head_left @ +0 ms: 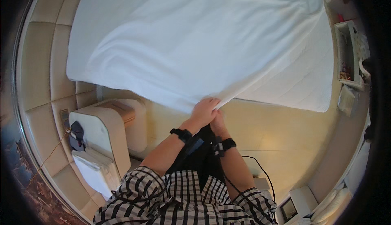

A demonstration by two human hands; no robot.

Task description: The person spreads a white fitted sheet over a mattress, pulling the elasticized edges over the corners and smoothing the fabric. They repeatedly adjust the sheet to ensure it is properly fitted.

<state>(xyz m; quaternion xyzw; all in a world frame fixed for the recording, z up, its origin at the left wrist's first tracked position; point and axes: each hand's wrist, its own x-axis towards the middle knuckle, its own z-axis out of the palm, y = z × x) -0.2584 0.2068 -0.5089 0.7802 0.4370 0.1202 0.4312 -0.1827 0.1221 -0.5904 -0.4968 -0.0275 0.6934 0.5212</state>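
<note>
A white sheet (195,51) lies loosely over a bed mattress, with folds running across it. My left hand (205,112) grips the sheet's near edge, pulled out past the side of the mattress. Just beneath and to its right, my right hand (217,119) is at the same corner of cloth, its fingers partly hidden behind the left hand. At the right, the sheet is drawn aside and a pale quilted mattress (308,75) shows. Both wrists wear black straps with small devices.
A rounded white nightstand (100,121) holding a brown box (119,110) stands at left beside a padded headboard (36,63). An open white drawer or bin (346,51) is at right. A black cable (262,168) hangs by my right arm. Tiled floor (268,133) lies below.
</note>
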